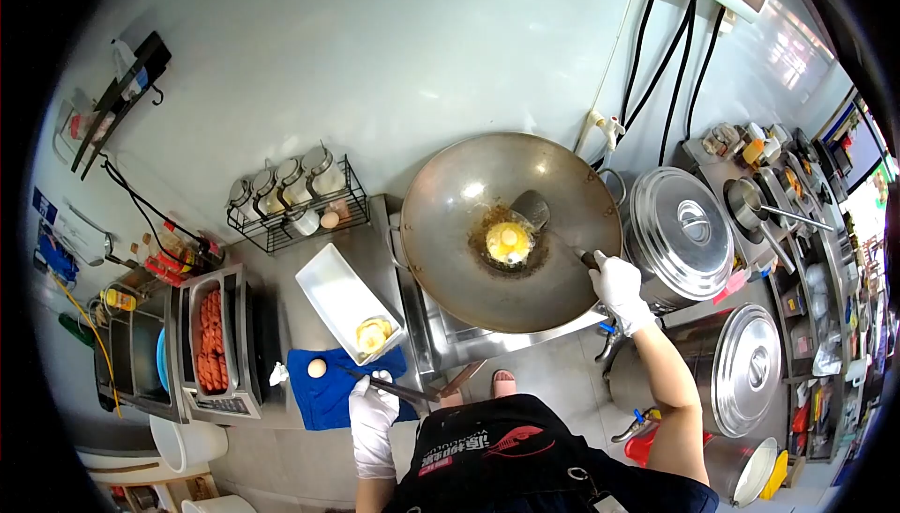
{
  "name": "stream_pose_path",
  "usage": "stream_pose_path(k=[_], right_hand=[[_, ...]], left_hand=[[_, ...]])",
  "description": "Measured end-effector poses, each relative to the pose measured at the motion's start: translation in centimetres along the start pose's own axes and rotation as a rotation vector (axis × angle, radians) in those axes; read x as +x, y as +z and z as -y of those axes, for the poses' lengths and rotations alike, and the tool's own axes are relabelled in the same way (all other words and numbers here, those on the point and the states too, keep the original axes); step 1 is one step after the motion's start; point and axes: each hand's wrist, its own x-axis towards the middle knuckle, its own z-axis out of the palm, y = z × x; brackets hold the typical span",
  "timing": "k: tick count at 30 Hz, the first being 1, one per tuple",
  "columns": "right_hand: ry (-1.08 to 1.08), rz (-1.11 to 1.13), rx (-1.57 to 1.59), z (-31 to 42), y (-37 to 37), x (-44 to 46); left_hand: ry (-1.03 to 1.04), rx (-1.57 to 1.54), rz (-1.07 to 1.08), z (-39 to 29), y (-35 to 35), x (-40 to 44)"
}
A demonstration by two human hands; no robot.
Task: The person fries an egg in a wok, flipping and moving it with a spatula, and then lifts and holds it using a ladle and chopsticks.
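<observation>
My right hand (619, 293), in a white glove, is closed round the handle of a spatula (531, 210). The spatula's dark blade rests in the large wok (450, 269), against the upper right of a frying egg (508, 242) with a yellow middle. My left hand (373, 408), also gloved, is closed on a long dark utensil (412, 392) whose exact kind I cannot make out. It is beside a blue cloth (314, 405) with a whole egg (317, 368) on it. Just above lies a white rectangular tray (335, 293) holding a cooked egg (373, 334).
Left of the wok stands a wire rack (298, 223) with several lidded jars. Farther left, a metal container holds reddish sausages (211, 340). Lidded steel pots (680, 232) stand close on the right, beside a crowded shelf (797, 279).
</observation>
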Motion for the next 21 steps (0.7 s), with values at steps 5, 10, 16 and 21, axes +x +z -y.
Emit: stream_pose_path(k=[5, 10, 16, 21], right_hand=[[0.135, 0.043, 0.16, -0.1, 1.3, 0.4], [0.212, 0.106, 0.239, -0.5, -0.1, 1.0], [0.087, 0.046, 0.135, 0.7, -1.8, 0.5], [-0.057, -0.021, -0.016, 1.7, -2.2, 0.2]], left_hand=[[-0.078, 0.017, 0.097, -0.8, -1.2, 0.0], [-0.104, -0.009, 0.142, -1.3, -2.7, 0.5], [-0.11, -0.046, 0.153, -1.1, -2.3, 0.3], [-0.122, -0.044, 0.121, -1.1, -1.7, 0.8]])
